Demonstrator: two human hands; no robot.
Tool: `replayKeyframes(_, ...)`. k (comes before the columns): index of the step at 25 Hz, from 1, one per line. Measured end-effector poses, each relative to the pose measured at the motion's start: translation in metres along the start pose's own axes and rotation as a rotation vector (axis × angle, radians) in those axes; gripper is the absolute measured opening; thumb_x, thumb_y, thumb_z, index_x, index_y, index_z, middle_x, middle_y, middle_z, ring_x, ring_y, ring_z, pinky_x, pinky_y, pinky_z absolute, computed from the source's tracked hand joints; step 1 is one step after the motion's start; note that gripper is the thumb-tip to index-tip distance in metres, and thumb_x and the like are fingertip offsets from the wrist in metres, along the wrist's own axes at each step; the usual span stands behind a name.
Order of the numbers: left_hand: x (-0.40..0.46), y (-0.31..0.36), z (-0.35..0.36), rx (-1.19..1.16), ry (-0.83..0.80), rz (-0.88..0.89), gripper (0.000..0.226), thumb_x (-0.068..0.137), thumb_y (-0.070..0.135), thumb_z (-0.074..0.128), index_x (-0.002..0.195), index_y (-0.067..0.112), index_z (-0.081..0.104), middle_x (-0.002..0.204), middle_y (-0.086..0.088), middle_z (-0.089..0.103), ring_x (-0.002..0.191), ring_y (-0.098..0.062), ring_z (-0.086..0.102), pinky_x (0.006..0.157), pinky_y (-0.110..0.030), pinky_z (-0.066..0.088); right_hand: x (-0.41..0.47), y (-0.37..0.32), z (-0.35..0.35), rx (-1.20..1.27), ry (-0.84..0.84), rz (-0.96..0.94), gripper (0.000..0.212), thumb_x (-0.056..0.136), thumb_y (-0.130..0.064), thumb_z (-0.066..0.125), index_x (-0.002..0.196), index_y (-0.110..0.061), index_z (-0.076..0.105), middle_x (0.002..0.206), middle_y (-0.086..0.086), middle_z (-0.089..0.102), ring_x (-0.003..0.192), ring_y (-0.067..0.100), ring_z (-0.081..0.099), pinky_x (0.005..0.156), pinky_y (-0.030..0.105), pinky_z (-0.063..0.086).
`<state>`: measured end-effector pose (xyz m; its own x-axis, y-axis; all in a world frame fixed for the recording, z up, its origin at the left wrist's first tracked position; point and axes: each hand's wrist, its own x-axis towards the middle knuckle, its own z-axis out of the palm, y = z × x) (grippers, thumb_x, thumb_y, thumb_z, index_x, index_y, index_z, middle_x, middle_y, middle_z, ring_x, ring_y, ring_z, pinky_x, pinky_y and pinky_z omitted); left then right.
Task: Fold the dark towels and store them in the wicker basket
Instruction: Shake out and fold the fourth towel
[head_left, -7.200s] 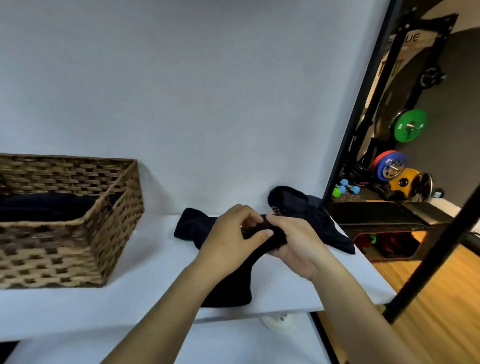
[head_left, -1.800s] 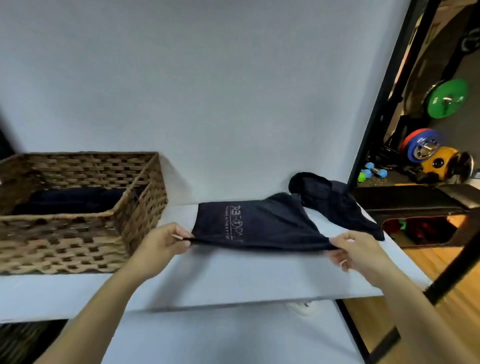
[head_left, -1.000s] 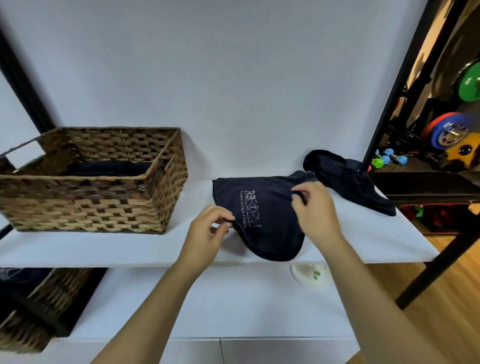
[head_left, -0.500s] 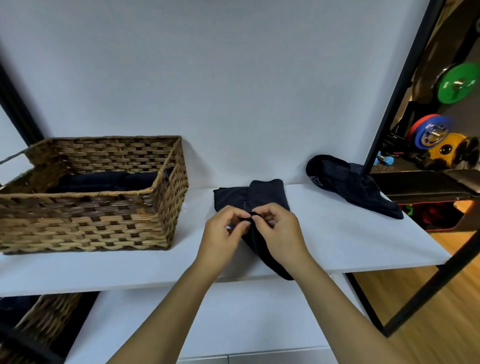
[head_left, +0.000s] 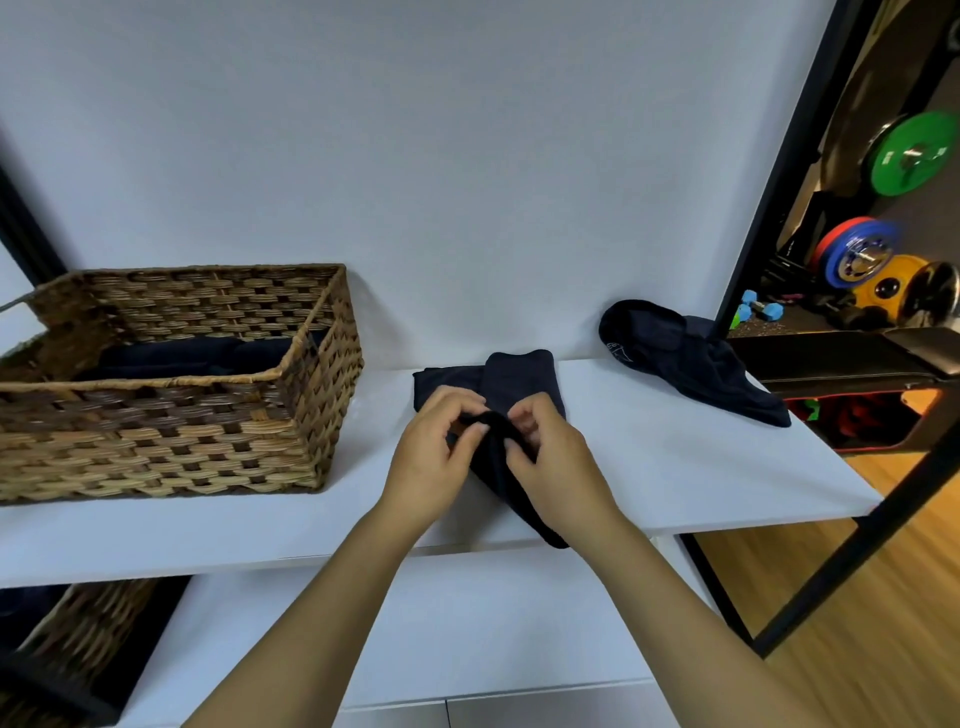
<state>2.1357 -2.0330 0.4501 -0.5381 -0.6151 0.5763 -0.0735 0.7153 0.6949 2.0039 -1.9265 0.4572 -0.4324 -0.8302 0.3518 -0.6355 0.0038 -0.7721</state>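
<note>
Dark towel (head_left: 519, 379) in work lies mid-shelf on the white shelf (head_left: 675, 467), soft matte cloth, partly folded into a narrow strip w/ rounded far corners; near end droops over the shelf's front edge. Left hand (head_left: 434, 457) & right hand (head_left: 553, 462) meet over its middle, fingers curled, both pinching a bunched ridge of the fabric between them. Hands cover most of the fold, so how many layers it has can't be told.

Wicker basket (head_left: 171, 415) sits left on the same shelf, well apart from the hands: rectangular, coarse brown weave, stiff rim. Inside, folded dark towels (head_left: 192, 353) lie flat; front wall hides their lower part, count unclear.

Second loose towel (head_left: 685, 364) is crumpled at the shelf's right rear against the white wall (head_left: 415, 156), lumpy, w/ a small pale print too small to read.

Below left, another wicker basket (head_left: 88, 623) is blurred & cut off by the frame. Black metal post (head_left: 779, 171) runs up at right; behind it, round weight plates, green (head_left: 911, 156), blue/red (head_left: 857, 252), yellow (head_left: 893, 286), partly hidden. Wood floor (head_left: 857, 597) at lower right.
</note>
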Motion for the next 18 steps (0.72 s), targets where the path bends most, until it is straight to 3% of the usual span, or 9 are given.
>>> replayKeyframes(3,0.009,0.007,-0.003,-0.054,0.033,-0.081,0.020,0.096,0.005,0.060,0.110,0.018,0.066,0.109,0.019,0.067,0.090,-0.004,0.063,0.076,-0.029,0.054,-0.015,0.022,-0.012,-0.346,0.002,-0.054,0.026,0.092,-0.009,0.057,0.105,-0.025,0.041,0.102,-0.008,0.051,0.080,0.021,0.054,0.064,0.037,0.045)
replayKeyframes(7,0.016,0.009,-0.005,-0.126,0.007,-0.146,0.017,0.098,0.008,0.056,0.104,0.022,0.063,0.111,0.015,0.072,0.097,-0.007,0.067,0.080,-0.034,0.055,-0.026,0.044,-0.034,-0.540,0.044,-0.244,0.047,0.072,0.013,0.059,0.094,-0.024,0.038,0.109,-0.001,0.041,0.060,0.023,0.041,0.047,0.025,0.021)
replayKeyframes(9,0.017,0.011,-0.003,-0.153,-0.013,-0.153,0.018,0.098,0.013,0.055,0.100,0.030,0.062,0.111,0.011,0.073,0.104,-0.013,0.069,0.083,-0.041,0.056,-0.026,0.052,-0.045,-0.639,0.006,-0.297,0.052,0.065,0.016,0.058,0.096,-0.023,0.045,0.118,0.002,0.039,0.069,0.025,0.046,0.047,0.026,0.032)
replayKeyframes(11,0.016,0.015,0.001,-0.134,-0.028,-0.166,0.019,0.097,0.017,0.055,0.098,0.035,0.061,0.108,0.011,0.074,0.102,-0.015,0.069,0.082,-0.042,0.056,-0.023,0.059,-0.055,-0.744,-0.012,-0.331,0.054,0.060,0.015,0.062,0.099,-0.023,0.058,0.119,0.004,0.044,0.078,0.028,0.048,0.057,0.034,0.044)
replayKeyframes(13,0.015,0.017,0.004,-0.085,-0.037,-0.177,0.013,0.096,0.021,0.056,0.098,0.034,0.061,0.103,0.010,0.073,0.091,-0.018,0.068,0.078,-0.046,0.056,-0.020,0.067,-0.062,-0.866,-0.017,-0.399,0.039,0.063,0.007,0.067,0.091,-0.021,0.069,0.106,0.004,0.053,0.078,0.028,0.047,0.063,0.037,0.042)
replayKeyframes(15,0.014,0.020,0.007,-0.027,-0.035,-0.175,0.010,0.097,0.022,0.057,0.098,0.031,0.061,0.091,0.011,0.071,0.080,-0.023,0.064,0.075,-0.052,0.055,-0.020,0.071,-0.072,-0.898,-0.018,-0.413,0.021,0.074,-0.011,0.061,0.087,-0.021,0.074,0.093,0.000,0.058,0.076,0.026,0.049,0.065,0.037,0.041)
replayKeyframes(18,0.013,0.026,0.006,0.027,0.000,-0.174,0.014,0.099,0.014,0.059,0.096,0.028,0.059,0.076,0.015,0.064,0.071,-0.023,0.060,0.073,-0.050,0.054,-0.022,0.071,-0.086,-0.842,-0.062,-0.398,0.029,0.082,-0.030,0.050,0.091,-0.023,0.076,0.086,-0.004,0.060,0.073,0.023,0.053,0.068,0.038,0.042)
